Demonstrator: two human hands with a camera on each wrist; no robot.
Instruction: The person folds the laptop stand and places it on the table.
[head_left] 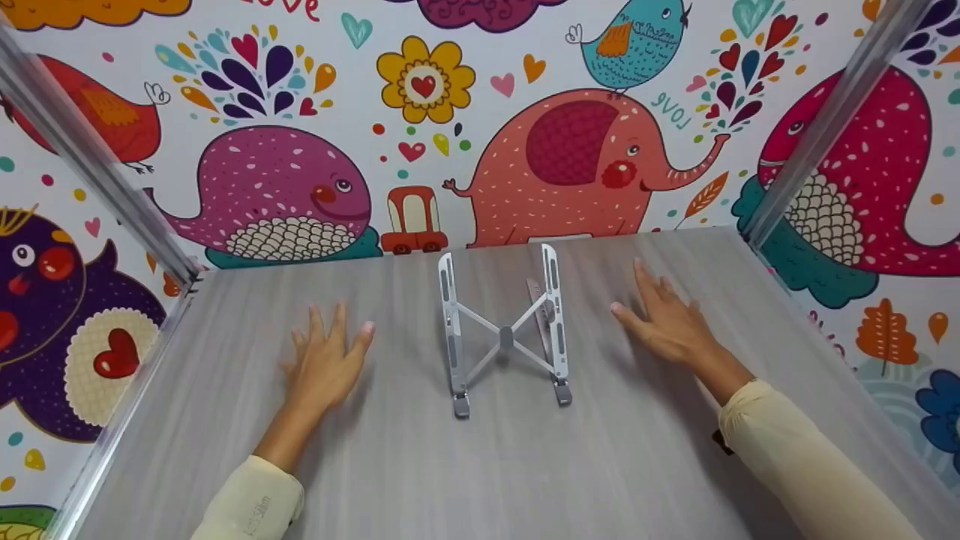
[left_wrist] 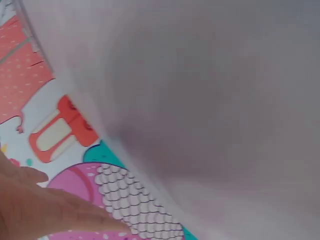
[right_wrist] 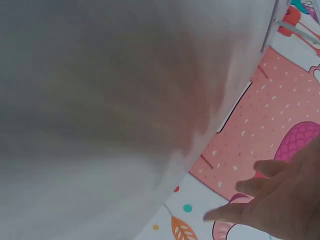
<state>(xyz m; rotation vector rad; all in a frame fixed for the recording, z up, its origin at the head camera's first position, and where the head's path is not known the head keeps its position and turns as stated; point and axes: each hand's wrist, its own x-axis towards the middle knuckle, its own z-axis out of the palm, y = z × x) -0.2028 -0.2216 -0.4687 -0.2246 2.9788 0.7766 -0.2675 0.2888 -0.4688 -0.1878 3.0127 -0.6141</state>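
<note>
A silver folding laptop stand [head_left: 506, 337] stands on the wood-grain table, its two slotted rails joined by crossed struts at a grey hub. Grey hooked feet sit at the near ends of the rails. To its left, apart from it, my left hand [head_left: 328, 369] is over the table with fingers spread and straight. My right hand [head_left: 667, 322] is on the other side of the stand, also apart from it, fingers extended and thumb out. Neither hand holds anything. Each wrist view shows part of its hand, the left hand [left_wrist: 45, 202] and the right hand [right_wrist: 280, 195], near the edge.
The grey table [head_left: 405, 472] meets a printed wall [head_left: 517, 67] of cartoon animals at the back. Metal posts rise at the back left [head_left: 97, 150] and back right [head_left: 832, 127] corners. Patterned panels also flank both sides.
</note>
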